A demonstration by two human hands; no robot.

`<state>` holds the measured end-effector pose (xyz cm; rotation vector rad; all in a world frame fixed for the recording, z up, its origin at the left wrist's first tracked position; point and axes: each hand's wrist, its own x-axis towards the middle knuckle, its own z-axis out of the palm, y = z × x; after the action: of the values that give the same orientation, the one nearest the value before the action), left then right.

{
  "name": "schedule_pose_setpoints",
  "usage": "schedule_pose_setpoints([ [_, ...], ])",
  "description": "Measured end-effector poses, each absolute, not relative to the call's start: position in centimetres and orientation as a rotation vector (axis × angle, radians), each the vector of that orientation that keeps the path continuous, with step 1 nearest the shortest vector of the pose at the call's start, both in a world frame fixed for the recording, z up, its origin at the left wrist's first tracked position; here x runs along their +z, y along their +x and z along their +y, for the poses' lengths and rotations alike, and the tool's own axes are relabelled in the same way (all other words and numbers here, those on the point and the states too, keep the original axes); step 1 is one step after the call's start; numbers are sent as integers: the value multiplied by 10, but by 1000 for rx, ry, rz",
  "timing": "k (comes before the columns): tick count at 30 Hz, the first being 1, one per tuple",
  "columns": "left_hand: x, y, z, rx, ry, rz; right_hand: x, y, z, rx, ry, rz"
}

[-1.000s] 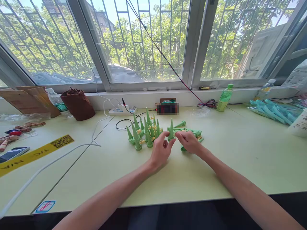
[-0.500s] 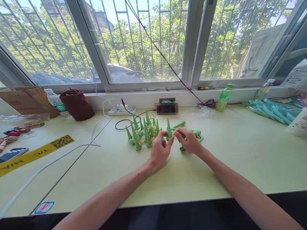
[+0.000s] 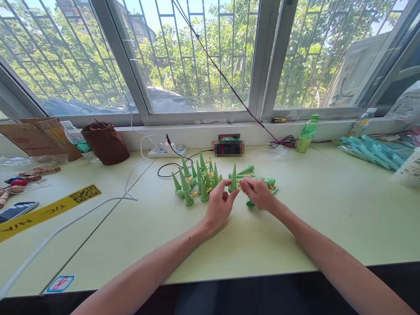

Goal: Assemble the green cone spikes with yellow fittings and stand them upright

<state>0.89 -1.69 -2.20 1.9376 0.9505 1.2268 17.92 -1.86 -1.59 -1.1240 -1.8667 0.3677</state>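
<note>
My left hand (image 3: 219, 203) grips the base of a green plastic spike (image 3: 234, 178), its thumb and fingers around the collar and the cone pointing up. My right hand (image 3: 258, 192) is closed in a pinch at the right side of that base, on a small pale yellow piece (image 3: 239, 186), mostly hidden by the fingertips. To the left stand several green spikes (image 3: 186, 190), with small yellow pieces (image 3: 206, 178) among them. More green parts (image 3: 246, 169) lie behind and beside my right hand, and a round green part (image 3: 250, 203) shows below it.
Behind the spikes are a power strip (image 3: 157, 152), black cable and a blurred-out device (image 3: 229, 148). A brown pouch (image 3: 105, 142) and white cable (image 3: 98, 203) lie left. A green bottle (image 3: 306, 134) and turquoise plastic pieces (image 3: 370, 151) are at the right.
The held spike has shifted slightly to the right and leans a little more that way. Both hands have moved slightly with it, keeping their grips.
</note>
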Motion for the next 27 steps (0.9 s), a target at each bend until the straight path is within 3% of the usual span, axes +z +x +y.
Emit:
schedule_pose_setpoints([
  [27,-24,10,-18,1219,1916,983,-17,179,-20,400,-1111,-1841],
])
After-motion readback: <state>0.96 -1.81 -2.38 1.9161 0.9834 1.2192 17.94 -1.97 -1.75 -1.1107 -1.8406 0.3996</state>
